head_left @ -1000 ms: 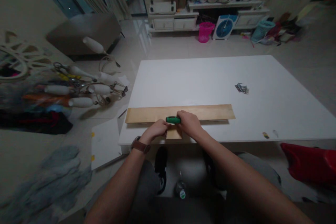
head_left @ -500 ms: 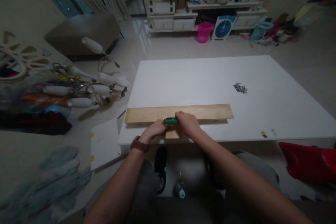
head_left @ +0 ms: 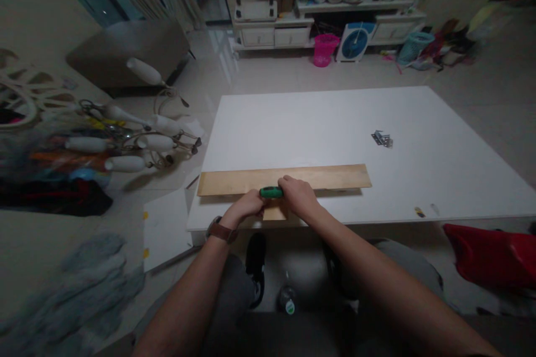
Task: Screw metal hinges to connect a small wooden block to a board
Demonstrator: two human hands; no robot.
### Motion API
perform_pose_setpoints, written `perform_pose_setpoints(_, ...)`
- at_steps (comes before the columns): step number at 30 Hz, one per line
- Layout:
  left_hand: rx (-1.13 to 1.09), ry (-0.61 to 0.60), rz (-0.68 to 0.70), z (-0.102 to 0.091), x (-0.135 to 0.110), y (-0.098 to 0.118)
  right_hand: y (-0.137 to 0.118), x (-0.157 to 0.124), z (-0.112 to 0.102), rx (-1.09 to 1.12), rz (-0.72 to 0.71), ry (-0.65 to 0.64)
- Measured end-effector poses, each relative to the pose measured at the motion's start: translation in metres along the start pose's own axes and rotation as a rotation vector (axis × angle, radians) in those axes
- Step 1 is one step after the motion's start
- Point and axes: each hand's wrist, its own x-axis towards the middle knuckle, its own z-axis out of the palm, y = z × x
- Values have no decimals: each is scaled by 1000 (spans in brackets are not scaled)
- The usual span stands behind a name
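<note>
While sideways, parallel to the plank, green handle in curled right hand; left hand, grip unclear.

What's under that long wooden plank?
The white panel lies beneath the wooden plank. A short wooden piece shows on the near side; the left hand, right hand and green handle hide whether they touch. Anything deeper underneath is covered.

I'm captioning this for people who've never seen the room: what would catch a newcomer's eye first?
Probably the green handle in the right hand, by the near edge of the long wooden board over the big white panel. Next, the pink basket on the floor beyond the panel, beside the blue-and-white fan, and the red object at the picture's right edge.
</note>
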Motion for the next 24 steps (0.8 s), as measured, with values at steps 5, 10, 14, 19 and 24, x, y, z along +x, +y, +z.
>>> perform_pose_setpoints(5,2,-17,-3,-2,0,-2,-2,-2,-4,-19,-47,-6)
perform_pose_setpoints(10,3,-24,-26,-2,0,-2,-1,-5,-5,-17,-68,13)
perform_pose_setpoints(14,-2,-6,-2,0,2,-5,0,-3,-3,-2,-34,25)
perform_pose_setpoints(19,-22,-1,-11,2,5,-5,-1,-2,-4,-18,-20,-21)
perform_pose_setpoints(24,-11,-10,-1,-1,0,-1,-3,-4,-7,-27,-43,3)
